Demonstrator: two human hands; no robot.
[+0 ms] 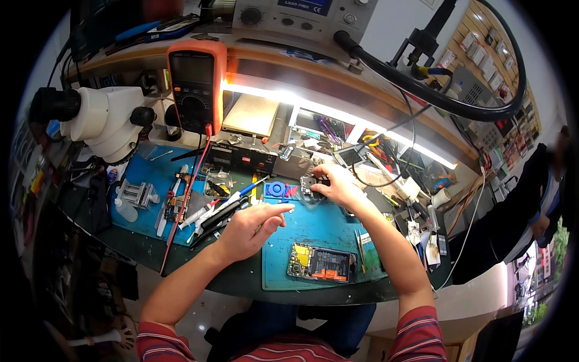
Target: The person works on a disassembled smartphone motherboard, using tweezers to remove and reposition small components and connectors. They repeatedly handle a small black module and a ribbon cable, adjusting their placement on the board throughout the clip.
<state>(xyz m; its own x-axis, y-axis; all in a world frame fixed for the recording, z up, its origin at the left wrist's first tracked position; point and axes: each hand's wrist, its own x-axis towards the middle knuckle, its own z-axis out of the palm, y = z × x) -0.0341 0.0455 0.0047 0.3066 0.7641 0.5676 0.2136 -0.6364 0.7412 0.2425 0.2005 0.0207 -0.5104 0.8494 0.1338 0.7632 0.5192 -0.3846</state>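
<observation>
Nearest, low centre: opened smartphone (321, 264) w/ back off, yellow and orange parts showing, flat on blue work mat (319, 232) on the tabletop (241, 279). Just above-left, left hand (256, 223) hovers over mat edge, fingers loosely curled, index pointing right, something thin maybe pinched between thumb & fingers, can't tell for sure. Left of it: heap of tweezers and screwdrivers (208, 211). Further up, centre: right hand (338, 186) w/ fingers closed on a small dark phone part (310, 187) at mat's top edge. Blue tape roll (277, 189) just left of it. Upper left: white stereo microscope (99, 120); orange multimeter (196, 84) upright beside it, top centre-left.
</observation>
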